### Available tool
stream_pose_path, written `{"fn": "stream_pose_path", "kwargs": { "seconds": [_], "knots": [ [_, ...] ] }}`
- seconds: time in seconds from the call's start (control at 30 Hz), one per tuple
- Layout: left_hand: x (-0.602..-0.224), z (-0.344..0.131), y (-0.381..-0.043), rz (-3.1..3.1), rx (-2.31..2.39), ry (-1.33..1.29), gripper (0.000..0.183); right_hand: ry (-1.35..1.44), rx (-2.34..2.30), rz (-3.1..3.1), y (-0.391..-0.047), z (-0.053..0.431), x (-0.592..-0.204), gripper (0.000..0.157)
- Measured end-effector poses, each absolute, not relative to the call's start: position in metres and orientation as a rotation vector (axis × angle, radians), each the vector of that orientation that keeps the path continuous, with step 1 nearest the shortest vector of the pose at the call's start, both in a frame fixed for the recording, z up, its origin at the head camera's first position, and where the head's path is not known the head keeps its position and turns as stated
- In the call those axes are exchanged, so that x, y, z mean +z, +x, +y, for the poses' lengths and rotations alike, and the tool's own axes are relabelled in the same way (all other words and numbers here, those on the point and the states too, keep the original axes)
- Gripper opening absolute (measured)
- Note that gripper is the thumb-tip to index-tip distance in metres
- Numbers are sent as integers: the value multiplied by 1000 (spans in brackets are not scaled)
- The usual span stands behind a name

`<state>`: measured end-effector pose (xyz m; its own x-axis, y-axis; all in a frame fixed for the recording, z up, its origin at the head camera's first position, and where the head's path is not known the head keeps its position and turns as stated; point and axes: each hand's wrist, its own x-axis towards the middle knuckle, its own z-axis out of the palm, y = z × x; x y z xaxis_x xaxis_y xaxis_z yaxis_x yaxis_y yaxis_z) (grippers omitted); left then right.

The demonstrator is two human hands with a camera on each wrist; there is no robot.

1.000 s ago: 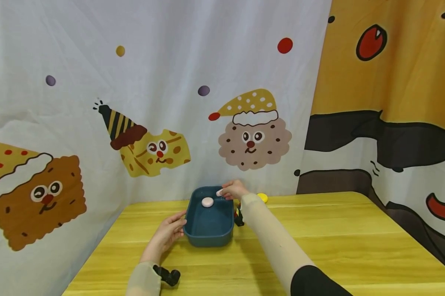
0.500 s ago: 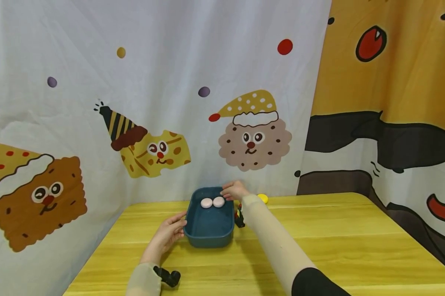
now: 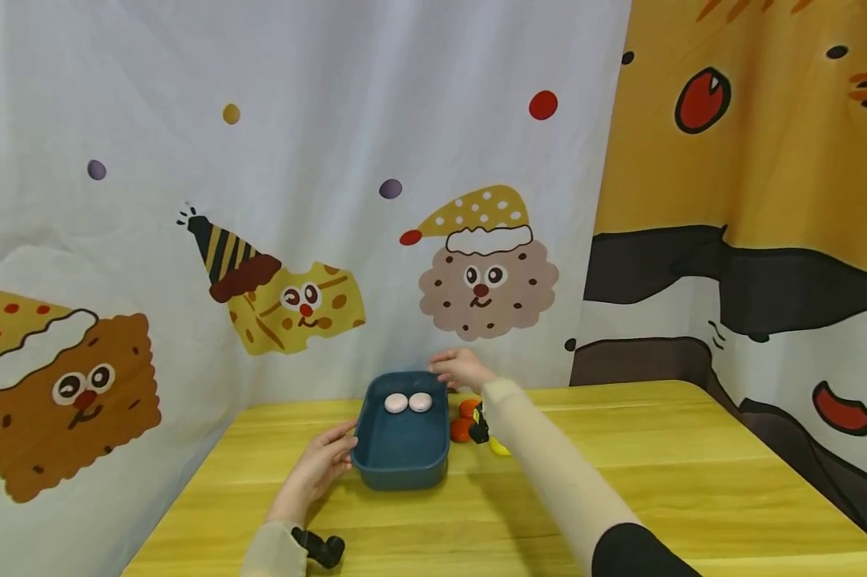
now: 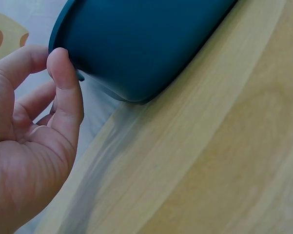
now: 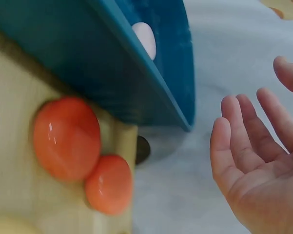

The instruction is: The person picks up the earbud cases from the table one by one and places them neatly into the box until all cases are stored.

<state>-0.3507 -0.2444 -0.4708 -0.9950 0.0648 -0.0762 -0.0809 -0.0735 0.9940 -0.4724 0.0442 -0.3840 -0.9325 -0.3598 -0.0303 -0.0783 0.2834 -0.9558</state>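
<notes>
A blue plastic basin [image 3: 402, 449] stands on the wooden table. Two pale pink eggs [image 3: 396, 403] lie side by side toward its far end. My left hand [image 3: 323, 461] is at the basin's left side; in the left wrist view its thumb [image 4: 63, 68] and index finger pinch the rim. Over the far right corner of the basin, my right hand [image 3: 464, 369] holds nothing, its fingers spread apart in the right wrist view. Two orange-red, tomato-like round things [image 5: 68, 139] sit just outside the basin's right wall.
Partly behind the right forearm, a yellow object [image 3: 501, 446] lies on the table [image 3: 621, 473]. A printed curtain [image 3: 318, 160] hangs directly behind the table's far edge. Each wrist wears a small black camera [image 3: 324, 550].
My right hand pinched one egg a second ago and let it go in the basin beside the other. It has since drawn slightly right, and the tomato-like things came into view.
</notes>
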Motion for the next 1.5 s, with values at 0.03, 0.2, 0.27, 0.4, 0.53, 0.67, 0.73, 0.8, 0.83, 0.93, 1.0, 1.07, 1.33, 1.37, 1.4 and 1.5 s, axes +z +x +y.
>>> {"fn": "stream_pose_path", "kwargs": {
  "seconds": [0.03,0.2,0.27,0.4,0.53,0.67,0.73,0.8,0.83,0.93,1.0,1.07,1.33,1.37,1.4,1.5],
  "knots": [
    [-471,-245,-350,2072,2231,-23,55,-431,-1684,2325,-472,47,-382,42],
    [-474,-251,-346,2085,2217,-46,54,-518,-1614,2358,-464,62,-380,41],
    [-475,-253,-343,2087,2207,-45,55,-538,-1589,2375,-461,68,-384,40],
    [-477,-257,-340,2086,2198,-30,59,-610,-1534,2419,-453,79,-393,36],
    [-478,-259,-340,2080,2213,-41,59,-699,-1476,2484,-446,89,-404,37],
    [-477,-259,-340,2056,2230,-45,60,-780,-1420,2529,-439,101,-412,40],
    [-477,-259,-341,2038,2239,-39,61,-809,-1408,2524,-435,107,-416,41],
    [-476,-258,-341,2019,2246,-28,62,-827,-1407,2508,-432,114,-419,43],
    [-476,-258,-342,2010,2251,-25,62,-828,-1405,2504,-430,118,-421,44],
    [-475,-257,-342,1989,2267,-21,63,-819,-1387,2500,-427,127,-428,50],
    [-474,-256,-343,1986,2269,-17,63,-800,-1366,2503,-424,133,-431,53],
    [-474,-255,-344,1990,2263,-18,62,-767,-1344,2510,-421,139,-434,56],
    [-473,-250,-348,1976,2264,1,63,-764,-1322,2491,-413,158,-448,53],
    [-472,-249,-349,1976,2264,1,63,-762,-1314,2499,-412,160,-449,53],
    [-472,-249,-349,1978,2260,5,62,-761,-1306,2509,-412,161,-450,53],
    [-470,-247,-350,1990,2247,15,62,-745,-1302,2521,-412,164,-455,53]
  ]
}}
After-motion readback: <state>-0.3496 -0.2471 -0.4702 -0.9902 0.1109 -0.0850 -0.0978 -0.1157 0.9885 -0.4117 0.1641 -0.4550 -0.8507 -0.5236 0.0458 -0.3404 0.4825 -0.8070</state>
